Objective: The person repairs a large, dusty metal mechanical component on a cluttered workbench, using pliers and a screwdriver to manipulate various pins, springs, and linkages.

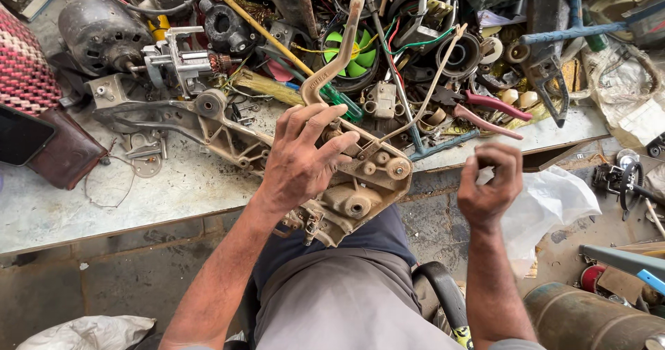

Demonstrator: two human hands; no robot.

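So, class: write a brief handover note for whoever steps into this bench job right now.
Left hand: fingers spread, pressing on the grey machine housing at the bench edge, beside its curved lever.
Right hand: raised off the bench, fingertips pinched together; whether it holds a small part cannot be told.
Pliers and green screwdriver lie just behind the housing.
Done: housing is open, gears exposed.
Left: cannot tell from this view.

Worn grey workbench [104, 204] in daylight; stained concrete floor [104, 288] below.
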